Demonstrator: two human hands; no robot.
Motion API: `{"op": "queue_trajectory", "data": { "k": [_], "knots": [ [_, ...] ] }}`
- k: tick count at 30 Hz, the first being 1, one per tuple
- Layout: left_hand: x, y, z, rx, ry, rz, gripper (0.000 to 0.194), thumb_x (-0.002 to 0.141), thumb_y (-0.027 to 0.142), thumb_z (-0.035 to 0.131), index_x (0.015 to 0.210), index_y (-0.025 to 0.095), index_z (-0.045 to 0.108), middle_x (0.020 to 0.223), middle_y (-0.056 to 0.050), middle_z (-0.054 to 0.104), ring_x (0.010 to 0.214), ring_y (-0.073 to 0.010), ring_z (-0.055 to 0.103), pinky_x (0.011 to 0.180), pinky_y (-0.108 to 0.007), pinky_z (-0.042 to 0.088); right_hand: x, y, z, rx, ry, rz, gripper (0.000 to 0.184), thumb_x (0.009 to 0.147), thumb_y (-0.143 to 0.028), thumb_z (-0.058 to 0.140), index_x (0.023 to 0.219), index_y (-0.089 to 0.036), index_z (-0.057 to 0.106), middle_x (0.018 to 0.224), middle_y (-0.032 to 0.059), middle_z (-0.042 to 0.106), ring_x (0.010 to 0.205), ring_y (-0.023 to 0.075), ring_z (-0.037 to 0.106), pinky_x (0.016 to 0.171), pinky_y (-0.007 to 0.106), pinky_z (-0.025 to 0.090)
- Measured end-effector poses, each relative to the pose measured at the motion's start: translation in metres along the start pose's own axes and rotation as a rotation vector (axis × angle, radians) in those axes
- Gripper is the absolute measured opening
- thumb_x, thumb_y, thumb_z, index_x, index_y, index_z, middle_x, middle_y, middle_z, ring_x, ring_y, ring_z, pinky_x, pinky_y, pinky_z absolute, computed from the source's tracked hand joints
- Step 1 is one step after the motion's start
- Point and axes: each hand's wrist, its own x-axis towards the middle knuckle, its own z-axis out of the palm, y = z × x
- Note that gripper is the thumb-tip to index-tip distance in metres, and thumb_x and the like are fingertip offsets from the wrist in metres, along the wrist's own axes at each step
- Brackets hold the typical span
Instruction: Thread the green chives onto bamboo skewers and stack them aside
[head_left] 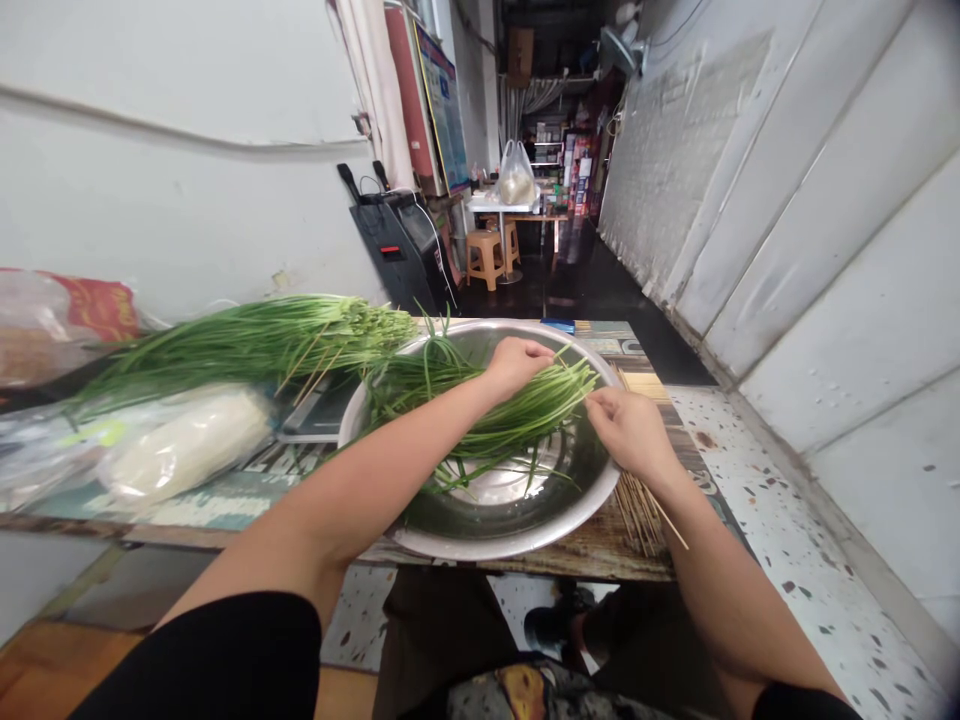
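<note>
A wide metal basin stands in front of me with long green garlic chives lying in it, their pale cut ends to the right. Over those ends, my left hand is closed in a pinch on chive stems. My right hand is closed at the basin's right rim, fingertips near the stem ends. A thin bamboo skewer sticks out below the right palm and seems held in it; its tip is hard to see. More skewers lie in a loose pile under my right forearm.
Left of the basin, a large heap of chives lies over a dark tray. A plastic bag with something pale lies nearer me. Beyond the table are a black machine, tan stools and a right-hand wall.
</note>
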Motion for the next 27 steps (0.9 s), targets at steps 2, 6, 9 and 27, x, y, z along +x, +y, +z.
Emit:
{"op": "queue_trajectory", "data": {
  "k": [2, 6, 9, 27],
  "knots": [
    [-0.0003, 0.0001, 0.0004, -0.001, -0.003, 0.004, 0.021, 0.069, 0.02, 0.066, 0.086, 0.009, 0.074, 0.081, -0.01, 0.073, 0.07, -0.0158, 0.064, 0.072, -0.027, 0.049, 0.0003, -0.0007, -0.0002, 0.008, 0.003, 0.007, 0.023, 0.08, -0.027, 0.045, 0.069, -0.018, 0.064, 0.063, 0.0019, 0.064, 0.059, 0.0162, 0.056, 0.057, 0.026, 0.035],
    [-0.0007, 0.0002, 0.0009, -0.02, 0.001, 0.001, 0.021, 0.069, 0.02, 0.067, 0.085, 0.009, 0.074, 0.082, -0.01, 0.073, 0.07, -0.0155, 0.064, 0.071, -0.026, 0.049, 0.0003, -0.0008, -0.0001, 0.017, 0.008, 0.016, 0.023, 0.08, -0.028, 0.045, 0.069, -0.019, 0.064, 0.063, 0.0021, 0.064, 0.059, 0.0167, 0.056, 0.057, 0.026, 0.036],
    [-0.0007, 0.0004, 0.0011, -0.023, 0.015, -0.005, 0.02, 0.069, 0.02, 0.067, 0.085, 0.01, 0.074, 0.082, -0.009, 0.073, 0.07, -0.0153, 0.064, 0.071, -0.026, 0.049, -0.0001, 0.0, 0.0001, 0.026, 0.01, 0.01, 0.024, 0.08, -0.029, 0.044, 0.068, -0.019, 0.063, 0.063, 0.0022, 0.064, 0.06, 0.0169, 0.056, 0.057, 0.026, 0.037],
    [-0.0011, 0.0001, -0.0001, 0.013, 0.022, 0.003, 0.02, 0.069, 0.02, 0.067, 0.085, 0.012, 0.075, 0.082, -0.009, 0.073, 0.073, -0.0165, 0.066, 0.073, -0.026, 0.05, -0.0006, -0.0002, -0.0005, 0.017, 0.006, 0.009, 0.025, 0.08, -0.029, 0.044, 0.067, -0.018, 0.063, 0.061, 0.0018, 0.062, 0.058, 0.0164, 0.055, 0.056, 0.026, 0.036]
  ]
}}
